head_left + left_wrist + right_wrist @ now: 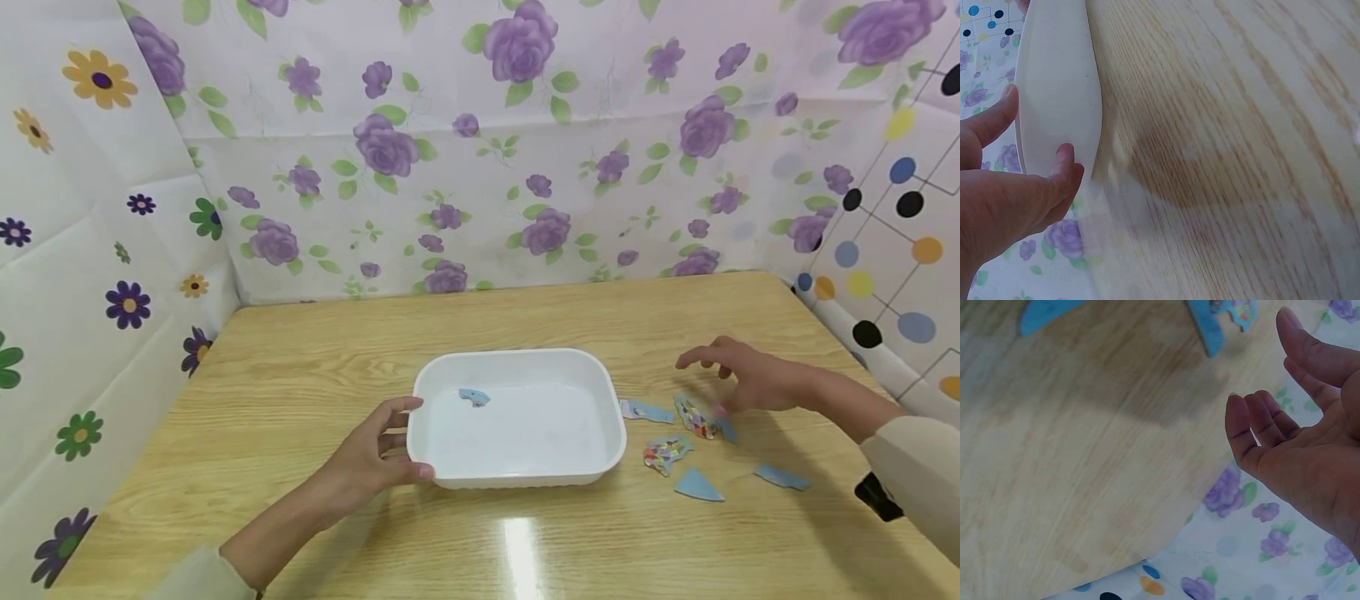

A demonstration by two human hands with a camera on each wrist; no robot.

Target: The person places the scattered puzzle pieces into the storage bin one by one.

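Note:
A white plastic tray (525,479) stands on the wooden table with one small blue puzzle piece (474,397) inside. My left hand (375,450) holds its left end, thumb at the near corner and fingers along the rim; the left wrist view shows them against the tray's outer wall (1054,62). To the tray's right, my right hand (757,379) hovers above loose puzzle pieces, fingers loosely bent and nothing in them. Beneath it lie a multicoloured piece (695,417) and a blue piece (727,429), partly covered by the hand in the head view.
Between the tray and right hand lies a pale blue strip piece (648,412). Nearer are another multicoloured piece (666,455), a blue triangular piece (699,486) and a narrow blue piece (782,477). Flowered sheeting (450,167) hangs behind the table (315,358); patterned sheets flank it.

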